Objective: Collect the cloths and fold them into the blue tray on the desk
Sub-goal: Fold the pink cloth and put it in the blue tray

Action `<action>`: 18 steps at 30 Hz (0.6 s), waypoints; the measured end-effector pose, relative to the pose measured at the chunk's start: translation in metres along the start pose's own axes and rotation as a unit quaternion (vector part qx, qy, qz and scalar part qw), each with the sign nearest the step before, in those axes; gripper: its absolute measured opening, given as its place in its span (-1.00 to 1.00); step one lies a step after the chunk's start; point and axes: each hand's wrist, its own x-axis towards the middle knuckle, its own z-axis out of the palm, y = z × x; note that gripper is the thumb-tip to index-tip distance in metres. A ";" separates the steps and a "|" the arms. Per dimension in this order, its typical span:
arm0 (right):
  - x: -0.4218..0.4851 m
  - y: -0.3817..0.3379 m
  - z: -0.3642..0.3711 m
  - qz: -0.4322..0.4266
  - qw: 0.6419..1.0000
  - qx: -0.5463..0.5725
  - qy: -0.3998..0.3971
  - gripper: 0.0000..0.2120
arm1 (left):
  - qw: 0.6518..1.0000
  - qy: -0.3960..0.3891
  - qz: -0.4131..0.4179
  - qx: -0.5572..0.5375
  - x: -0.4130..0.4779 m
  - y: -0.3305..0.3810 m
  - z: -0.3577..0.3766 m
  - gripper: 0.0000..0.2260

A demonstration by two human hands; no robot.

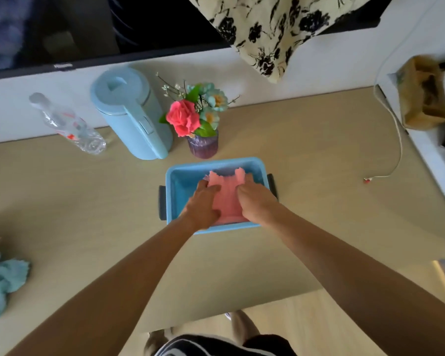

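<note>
A blue tray [180, 176] with dark side handles sits on the beige desk [306, 150]. A pink cloth [226, 195] lies inside it, its far edge ruffled up. My left hand [202, 202] grips the cloth's left side and my right hand [257, 204] grips its right side, both reaching down into the tray. A paler cloth layer shows just behind the pink one in the tray. A crumpled light-blue cloth [0, 281] lies at the desk's left edge, far from both hands.
Behind the tray stand a purple vase of flowers [203, 145], a light-blue kettle [131, 114] and a clear plastic bottle [70, 127]. A white cable [396, 140] trails across the right side. A floral fabric [275, 29] hangs at the back. A brown box [421, 93] sits far right.
</note>
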 end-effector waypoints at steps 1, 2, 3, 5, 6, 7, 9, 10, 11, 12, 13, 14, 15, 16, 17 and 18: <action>0.003 -0.001 0.003 -0.006 1.000 -0.020 -0.003 -0.38 | 1.000 -0.010 -0.002 0.012 0.004 0.001 0.002 -0.33; 0.006 -0.001 0.005 -0.012 0.999 -0.039 -0.006 -0.43 | 1.000 -0.020 -0.005 0.020 0.007 0.002 0.005 -0.33; 0.008 -0.003 0.007 -0.018 0.998 -0.058 -0.009 -0.46 | 0.999 -0.030 -0.009 0.025 0.010 0.003 0.007 -0.32; 0.014 -0.004 0.010 -0.016 0.995 -0.093 -0.009 -0.52 | 0.998 -0.050 -0.016 0.041 0.016 0.005 0.008 -0.31; 0.016 -0.005 0.012 -0.006 0.994 -0.110 -0.010 -0.56 | 0.997 -0.057 -0.018 0.053 0.019 0.006 0.008 -0.30; 0.018 -0.006 0.014 -0.001 0.990 -0.144 -0.006 -0.60 | 0.995 -0.063 -0.017 0.072 0.020 0.007 0.008 -0.29; 0.023 -0.007 0.018 -0.006 0.973 -0.232 0.005 -0.65 | 0.989 -0.068 -0.016 0.127 0.023 0.007 0.008 -0.29; 0.026 -0.006 0.020 -0.017 0.962 -0.273 0.007 -0.66 | 0.985 -0.069 -0.016 0.155 0.023 0.008 0.008 -0.28; 0.029 -0.004 0.023 -0.025 0.954 -0.299 0.007 -0.67 | 0.981 -0.070 -0.017 0.182 0.024 0.007 0.008 -0.28; 0.032 -0.002 0.025 -0.033 0.945 -0.325 0.003 -0.70 | 0.976 -0.070 -0.017 0.206 0.025 0.007 0.008 -0.28; 0.035 -0.001 0.026 -0.044 0.936 -0.349 0.000 -0.72 | 0.971 -0.069 -0.018 0.228 0.025 0.008 0.008 -0.27; 0.038 0.000 0.027 -0.049 0.929 -0.366 -0.005 -0.73 | 0.966 -0.069 -0.019 0.248 0.026 0.008 0.008 -0.27; 0.041 0.001 0.029 -0.059 0.923 -0.381 -0.006 -0.72 | 0.962 -0.068 -0.021 0.264 0.026 0.008 0.009 -0.25; 0.045 0.002 0.032 -0.064 0.920 -0.387 -0.008 -0.69 | 0.958 -0.064 -0.020 0.278 0.027 0.009 0.010 -0.23; 0.049 0.002 0.034 -0.066 0.921 -0.383 -0.010 -0.66 | 0.955 -0.059 -0.017 0.289 0.029 0.009 0.011 -0.22; 0.052 0.002 0.037 -0.067 0.922 -0.381 -0.014 -0.63 | 0.953 -0.056 -0.014 0.297 0.030 0.009 0.011 -0.21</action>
